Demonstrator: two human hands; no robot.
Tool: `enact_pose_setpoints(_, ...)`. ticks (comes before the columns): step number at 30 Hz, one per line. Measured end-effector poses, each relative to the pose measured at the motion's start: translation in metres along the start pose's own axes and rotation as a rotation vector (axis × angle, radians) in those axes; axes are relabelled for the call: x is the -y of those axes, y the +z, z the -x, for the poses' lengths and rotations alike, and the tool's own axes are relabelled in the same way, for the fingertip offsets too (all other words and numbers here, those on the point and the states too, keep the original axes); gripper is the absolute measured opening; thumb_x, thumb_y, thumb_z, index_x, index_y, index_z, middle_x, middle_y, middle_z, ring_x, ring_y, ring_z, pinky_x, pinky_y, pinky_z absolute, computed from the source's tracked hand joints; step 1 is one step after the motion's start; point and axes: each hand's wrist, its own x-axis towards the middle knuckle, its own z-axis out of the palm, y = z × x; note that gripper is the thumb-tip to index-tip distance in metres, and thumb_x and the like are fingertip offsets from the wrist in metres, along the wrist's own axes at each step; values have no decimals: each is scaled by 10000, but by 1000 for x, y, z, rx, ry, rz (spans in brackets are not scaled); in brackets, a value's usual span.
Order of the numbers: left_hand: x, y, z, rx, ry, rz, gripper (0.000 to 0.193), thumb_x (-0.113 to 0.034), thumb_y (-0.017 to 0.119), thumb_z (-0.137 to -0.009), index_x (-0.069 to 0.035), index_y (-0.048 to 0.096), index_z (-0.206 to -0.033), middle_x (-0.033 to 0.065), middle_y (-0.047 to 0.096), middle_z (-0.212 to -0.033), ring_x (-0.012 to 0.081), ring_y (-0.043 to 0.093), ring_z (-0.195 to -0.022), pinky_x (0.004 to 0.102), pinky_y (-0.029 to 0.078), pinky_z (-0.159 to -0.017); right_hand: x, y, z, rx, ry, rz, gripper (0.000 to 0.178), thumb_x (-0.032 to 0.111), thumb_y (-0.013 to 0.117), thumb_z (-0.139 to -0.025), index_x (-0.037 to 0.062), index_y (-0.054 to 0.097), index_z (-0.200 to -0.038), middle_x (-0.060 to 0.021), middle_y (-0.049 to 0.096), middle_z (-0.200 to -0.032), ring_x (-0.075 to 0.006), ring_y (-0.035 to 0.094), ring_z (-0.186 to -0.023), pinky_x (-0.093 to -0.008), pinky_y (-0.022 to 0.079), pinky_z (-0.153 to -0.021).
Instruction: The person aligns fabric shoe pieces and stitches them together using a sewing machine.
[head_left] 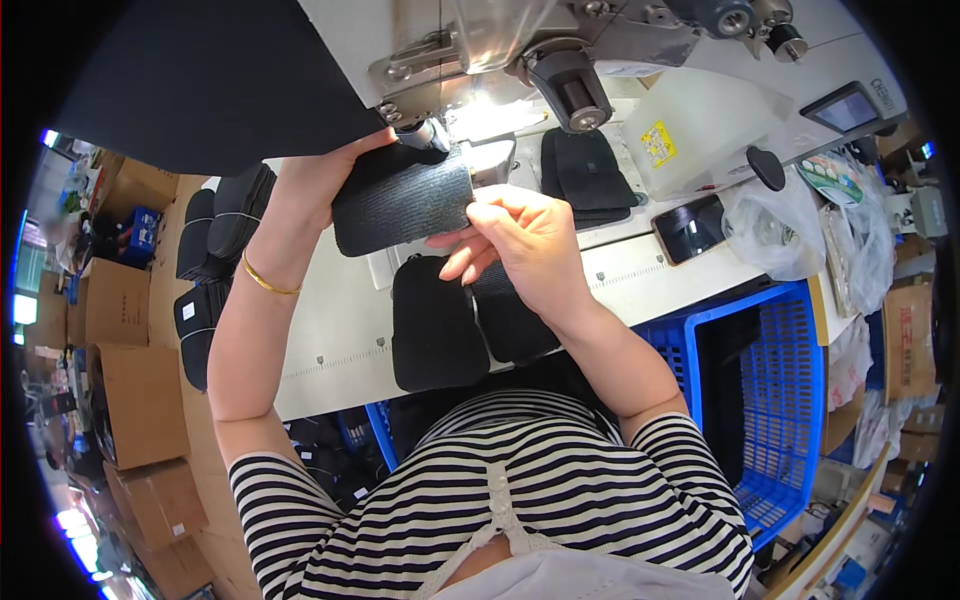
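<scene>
Under the lit head of a sewing machine (425, 135), I hold a black ribbed fabric piece (405, 205) with rounded corners. My left hand (330, 180) grips its left side, the fingers partly hidden behind the fabric and the machine. At the right edge, my right hand (530, 235) pinches the piece between thumb and forefinger, its other fingers loosely curled below. Just beneath my right hand, two more black pieces, one smooth (435, 335) and one ribbed (515, 320), lie side by side at the table's front edge.
Flat black pieces (590, 175) lie right of the needle area. A phone (690, 230) and clear plastic bags (775, 225) sit farther right on the white table (335, 335). Banded black bundles (235, 215) are at left. A blue plastic basket (810, 400) stands below right.
</scene>
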Motion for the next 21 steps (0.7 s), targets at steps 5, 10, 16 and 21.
enact_pose_setpoints(5,-1,3,-1,19,21,-36,127,-115,771,-805,-49,700,-886,30,669,-832,132,620,-765,298,506,-697,3,2,-1,-5,21,-29,190,81,503,-969,-82,593,-932,-216,715,-884,-210,719,-653,-244,568,-547)
enact_pose_setpoints(10,-4,2,-1,-12,-208,-105,185,-133,775,-806,-39,694,-943,56,672,-857,172,626,-786,311,497,-717,-2,10,0,-4,12,-104,189,86,510,-968,-75,595,-915,-201,717,-882,-207,720,-655,-240,564,-548)
enact_pose_setpoints(16,-5,14,67,-155,1052,-671,368,-142,831,-731,-15,675,-1039,112,657,-985,311,603,-916,373,485,-837,-10,6,2,-48,-62,82,216,115,511,-996,-66,618,-1045,-169,721,-876,-211,723,-694,-268,573,-596)
enact_pose_setpoints(21,7,7,72,191,895,-493,353,-48,799,-716,-7,675,-1043,99,666,-991,274,635,-882,333,519,-790,-14,13,11,-44,-129,126,241,116,518,-993,-52,629,-1127,-107,716,-936,-176,723,-824,-262,572,-697)
